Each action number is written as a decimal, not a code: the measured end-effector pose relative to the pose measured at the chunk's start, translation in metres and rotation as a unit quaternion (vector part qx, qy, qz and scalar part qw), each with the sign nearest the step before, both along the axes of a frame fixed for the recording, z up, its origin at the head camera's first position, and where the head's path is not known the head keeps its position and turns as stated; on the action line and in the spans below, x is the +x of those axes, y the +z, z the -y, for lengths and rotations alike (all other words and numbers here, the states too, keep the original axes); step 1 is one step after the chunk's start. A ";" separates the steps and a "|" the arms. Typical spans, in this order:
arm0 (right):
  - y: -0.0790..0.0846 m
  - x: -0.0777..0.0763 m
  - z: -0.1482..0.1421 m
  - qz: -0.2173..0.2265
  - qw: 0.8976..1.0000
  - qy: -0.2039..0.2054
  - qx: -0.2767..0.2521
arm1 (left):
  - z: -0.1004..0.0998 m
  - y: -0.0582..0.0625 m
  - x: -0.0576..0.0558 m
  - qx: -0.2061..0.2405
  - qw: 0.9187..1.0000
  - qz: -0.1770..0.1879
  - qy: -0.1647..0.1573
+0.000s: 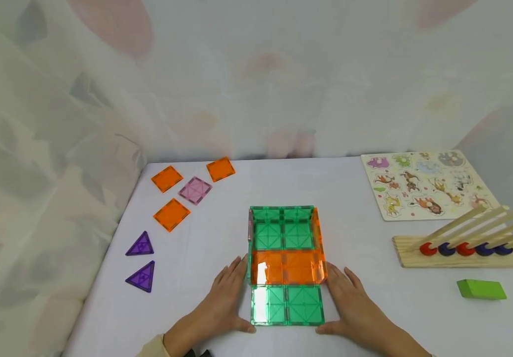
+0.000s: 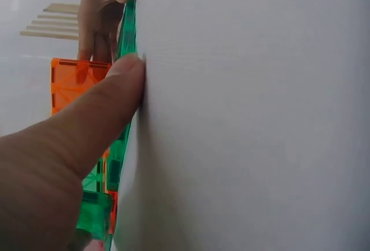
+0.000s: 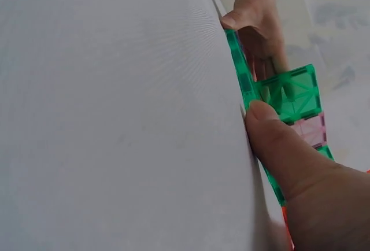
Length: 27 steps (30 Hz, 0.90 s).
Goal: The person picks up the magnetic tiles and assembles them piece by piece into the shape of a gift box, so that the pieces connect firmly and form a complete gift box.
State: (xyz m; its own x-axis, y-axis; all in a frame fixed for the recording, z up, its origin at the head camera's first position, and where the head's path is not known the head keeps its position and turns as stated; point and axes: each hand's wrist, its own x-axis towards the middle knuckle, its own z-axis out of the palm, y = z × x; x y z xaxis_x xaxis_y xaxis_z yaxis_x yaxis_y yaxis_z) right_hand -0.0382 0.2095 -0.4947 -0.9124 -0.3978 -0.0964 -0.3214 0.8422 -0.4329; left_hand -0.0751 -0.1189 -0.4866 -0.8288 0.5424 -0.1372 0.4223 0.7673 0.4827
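Between both hands, a structure of translucent magnetic tiles (image 1: pixel 301 267) lies on the white table. Its floor has green tiles (image 1: pixel 269 305) in front, orange tiles (image 1: pixel 267 267) in the middle and green ones behind. A green back wall (image 1: pixel 282 213), an orange right wall (image 1: pixel 317 233) and a left wall with a pink tile (image 3: pixel 312 129) and green tiles (image 3: pixel 293 92) stand upright. My left hand (image 1: pixel 220 302) has its extended fingers along the left side, thumb at the front left corner. My right hand (image 1: pixel 356 307) mirrors this on the right, thumb tip at the front right corner.
Loose orange tiles (image 1: pixel 171 214), a pink tile (image 1: pixel 195 190) and two purple triangles (image 1: pixel 141 276) lie on the left. At right are an animal peg puzzle (image 1: pixel 399 173), a wooden rack (image 1: pixel 408 255) with slanted rods and red and blue rings, and a green block (image 1: pixel 481 289).
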 end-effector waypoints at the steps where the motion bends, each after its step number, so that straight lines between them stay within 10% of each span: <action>1: 0.000 0.000 0.000 -0.020 1.000 0.001 0.002 | 0.001 0.001 0.000 0.007 1.000 -0.005 0.002; 7: 0.003 -0.004 -0.002 -0.100 0.995 0.002 -0.011 | 0.003 0.003 0.000 0.066 0.997 -0.025 0.029; 17: 0.006 -0.009 -0.007 -0.104 0.993 -0.008 -0.054 | 0.008 0.000 -0.007 0.105 0.992 -0.077 -0.009; 27: 0.012 -0.022 -0.005 -0.096 0.988 -0.033 -0.115 | 0.004 0.008 -0.013 0.179 0.984 0.005 0.020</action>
State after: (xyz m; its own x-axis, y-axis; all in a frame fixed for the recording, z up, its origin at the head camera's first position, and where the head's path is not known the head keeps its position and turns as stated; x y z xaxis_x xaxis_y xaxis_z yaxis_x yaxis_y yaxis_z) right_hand -0.0601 0.2142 -0.4823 -0.9298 -0.3283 0.1665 -0.3638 0.7501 -0.5523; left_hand -0.0884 -0.1231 -0.4787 -0.8502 0.5242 0.0479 0.3884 0.5633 0.7293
